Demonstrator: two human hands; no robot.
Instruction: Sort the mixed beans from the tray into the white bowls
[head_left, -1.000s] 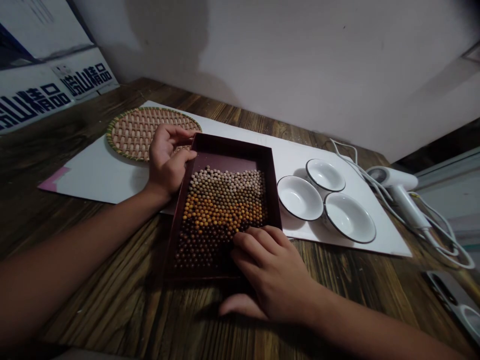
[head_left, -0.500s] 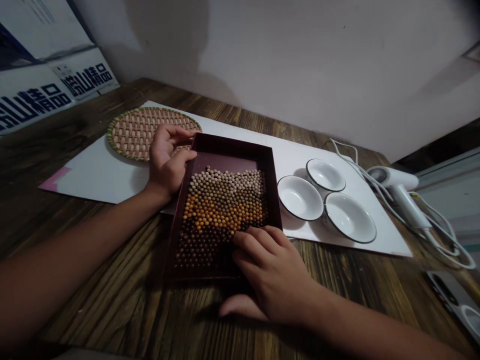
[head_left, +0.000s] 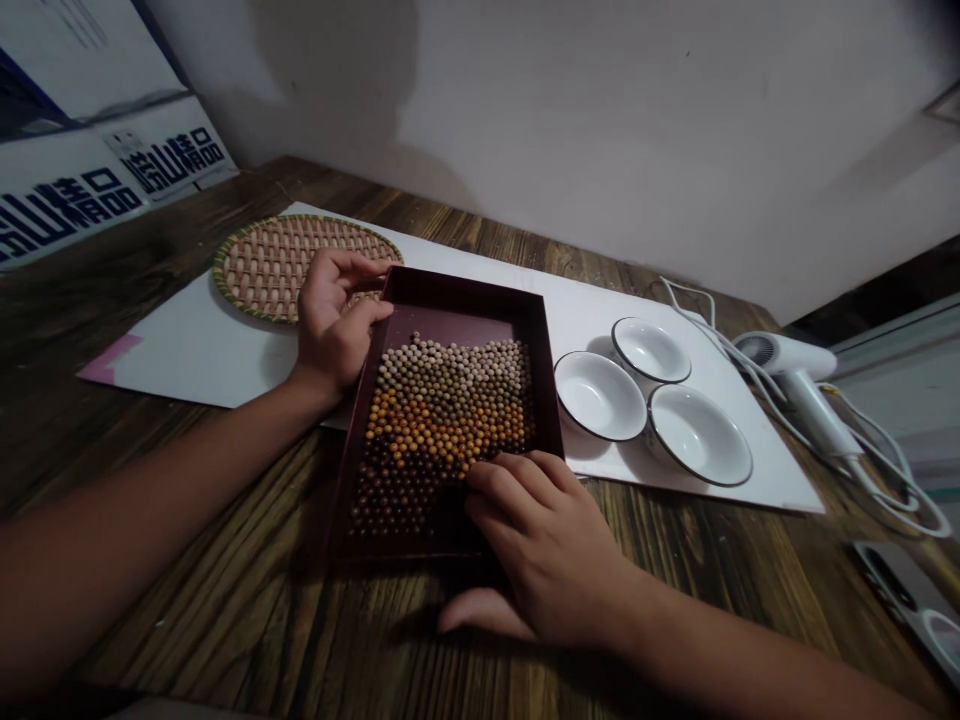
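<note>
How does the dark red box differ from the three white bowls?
The box is rectangular and dark; the bowls are round and white. The box holds beads; the bowls are empty. The left hand and right hand touch the box, not the bowls. Both lie on the white sheet, the box partly.

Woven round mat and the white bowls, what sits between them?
A dark red rectangular box of small round beads, with the left hand on its edge; head view.

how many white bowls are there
3 shallow white dark-rimmed bowls, clustered on the white sheet right of the dark red bead box: one nearest the box, one behind it, one farthest right. None seems hidden.
</note>
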